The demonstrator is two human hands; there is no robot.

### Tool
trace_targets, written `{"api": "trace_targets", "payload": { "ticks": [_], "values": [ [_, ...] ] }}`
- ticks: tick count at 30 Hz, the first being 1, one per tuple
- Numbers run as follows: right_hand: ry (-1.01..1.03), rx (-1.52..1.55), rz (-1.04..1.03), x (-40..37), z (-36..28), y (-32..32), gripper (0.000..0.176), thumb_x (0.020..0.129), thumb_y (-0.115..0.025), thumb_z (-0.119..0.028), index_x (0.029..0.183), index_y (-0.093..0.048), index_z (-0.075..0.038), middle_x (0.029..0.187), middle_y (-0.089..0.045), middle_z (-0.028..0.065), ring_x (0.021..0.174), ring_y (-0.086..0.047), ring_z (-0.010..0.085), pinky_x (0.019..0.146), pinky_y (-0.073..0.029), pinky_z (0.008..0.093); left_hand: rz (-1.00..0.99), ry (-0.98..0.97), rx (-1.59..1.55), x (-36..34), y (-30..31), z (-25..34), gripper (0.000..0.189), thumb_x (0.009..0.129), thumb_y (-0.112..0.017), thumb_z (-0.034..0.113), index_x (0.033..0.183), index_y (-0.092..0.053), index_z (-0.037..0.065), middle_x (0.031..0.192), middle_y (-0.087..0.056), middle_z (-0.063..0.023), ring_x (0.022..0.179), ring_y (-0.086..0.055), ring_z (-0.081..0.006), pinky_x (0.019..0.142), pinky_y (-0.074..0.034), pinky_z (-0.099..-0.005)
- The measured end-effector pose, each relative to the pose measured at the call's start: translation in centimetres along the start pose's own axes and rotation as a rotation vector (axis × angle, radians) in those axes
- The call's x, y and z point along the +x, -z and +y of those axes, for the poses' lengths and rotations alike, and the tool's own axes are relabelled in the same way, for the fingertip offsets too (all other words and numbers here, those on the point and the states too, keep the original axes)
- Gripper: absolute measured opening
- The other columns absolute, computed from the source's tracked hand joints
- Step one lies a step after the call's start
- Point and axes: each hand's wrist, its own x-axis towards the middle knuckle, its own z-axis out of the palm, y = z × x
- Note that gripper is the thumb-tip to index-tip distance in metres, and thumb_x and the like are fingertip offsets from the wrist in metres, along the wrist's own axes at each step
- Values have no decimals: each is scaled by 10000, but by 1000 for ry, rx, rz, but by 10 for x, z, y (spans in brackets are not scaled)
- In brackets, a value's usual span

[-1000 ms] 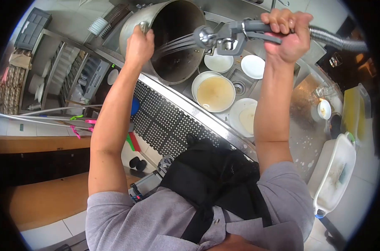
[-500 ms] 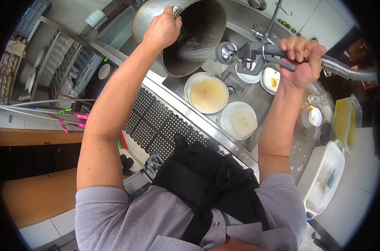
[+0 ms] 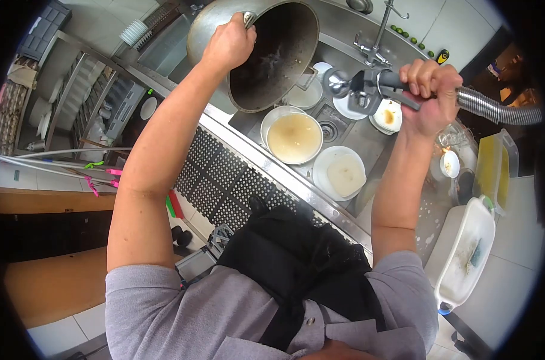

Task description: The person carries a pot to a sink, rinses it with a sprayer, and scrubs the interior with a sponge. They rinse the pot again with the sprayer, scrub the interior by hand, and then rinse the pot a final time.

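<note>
A large dark wok (image 3: 275, 57) is tipped on its side over the sink, its inside facing right. My left hand (image 3: 232, 41) is wrapped round the handle at its upper rim. The spray nozzle (image 3: 363, 87) is in my right hand (image 3: 431, 90), its head pointing left at the wok's mouth; no clear jet shows. Beneath it in the sink stand a bowl of cloudy tan liquid (image 3: 294, 138) and a white dish (image 3: 339, 174) with pale liquid. A stained white plate (image 3: 389, 115) sits below the nozzle.
A metal hose (image 3: 500, 107) runs right from the nozzle. The tap (image 3: 371, 51) rises at the sink's back edge, near green limes (image 3: 413, 41). A white tub (image 3: 467, 258) and a yellow-filled container (image 3: 494, 171) stand at the right. Racks (image 3: 86, 90) fill the upper left.
The spray of water into the wok has stopped. The wok has shifted slightly left, and more of the sink shows beside its rim. Both hands keep their holds.
</note>
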Motion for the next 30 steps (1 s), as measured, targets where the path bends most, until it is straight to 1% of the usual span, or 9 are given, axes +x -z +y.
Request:
{"api": "trace_targets", "payload": {
  "ticks": [2, 6, 12, 14, 16, 18, 21, 28, 30],
  "values": [
    [-112, 342, 96, -1, -1, 2, 395, 1015, -493, -313, 709, -404, -79, 568, -354, 16, 529, -346, 141, 585, -395, 352, 4, 8, -5, 1, -1, -2, 353, 929, -538, 277, 1075, -537, -44, 945, -652, -334, 943, -623, -500, 856, -488, -546],
    [-22, 50, -23, -2, 3, -2, 392, 1015, -488, -331, 719, -416, -84, 577, -360, 16, 540, -353, 142, 594, -394, 344, 24, 15, -19, 1, -2, -12, 357, 932, -544, 283, 1049, -528, -53, 933, -639, -347, 935, -605, -521, 845, -471, -556],
    [-121, 382, 55, 2, 4, -3, 396, 1004, -515, -326, 712, -414, -79, 574, -371, 20, 532, -356, 141, 590, -396, 345, 30, 47, -41, 3, 2, -18, 361, 933, -545, 284, 1071, -526, -48, 947, -639, -341, 961, -597, -520, 858, -463, -556],
    [-52, 66, -80, 2, 3, -11, 412, 1008, -500, -358, 712, -404, -89, 577, -367, 13, 535, -350, 136, 594, -396, 344, 9, 68, 2, 2, 7, -22, 373, 935, -534, 287, 1124, -531, -35, 987, -649, -330, 994, -608, -499, 885, -470, -545],
    [-72, 84, -122, 3, 7, -7, 425, 1015, -468, -402, 721, -395, -104, 583, -358, 8, 541, -344, 134, 601, -393, 340, -15, 60, -24, 2, 10, -25, 370, 933, -538, 283, 1131, -528, -29, 994, -649, -323, 1006, -596, -504, 887, -462, -549],
    [-179, 434, -24, 4, 11, -2, 427, 1012, -470, -416, 726, -387, -110, 587, -358, 4, 544, -345, 136, 612, -393, 340, 4, 33, -51, 1, 11, -32, 350, 931, -549, 284, 1072, -526, -36, 956, -641, -327, 976, -593, -511, 852, -462, -540],
    [-21, 258, -24, 2, 15, -8, 433, 1010, -465, -432, 731, -391, -109, 593, -362, 2, 555, -353, 138, 627, -393, 338, 20, 7, -93, -4, 13, -38, 341, 931, -561, 286, 1007, -524, -44, 907, -631, -331, 940, -592, -515, 810, -463, -523],
    [-79, 504, 8, 11, 16, -7, 421, 1013, -459, -423, 739, -409, -108, 592, -368, 8, 544, -353, 141, 613, -397, 343, -7, 30, -116, -9, 15, -39, 340, 936, -558, 287, 1002, -521, -44, 901, -630, -324, 944, -590, -513, 805, -465, -508],
    [46, 78, 6, 9, 20, -14, 420, 1014, -457, -425, 745, -420, -104, 592, -373, 12, 537, -356, 145, 604, -401, 353, -6, 45, -106, -10, 14, -41, 341, 934, -559, 287, 1009, -523, -44, 912, -631, -325, 954, -587, -513, 812, -466, -509]
  ]
}}
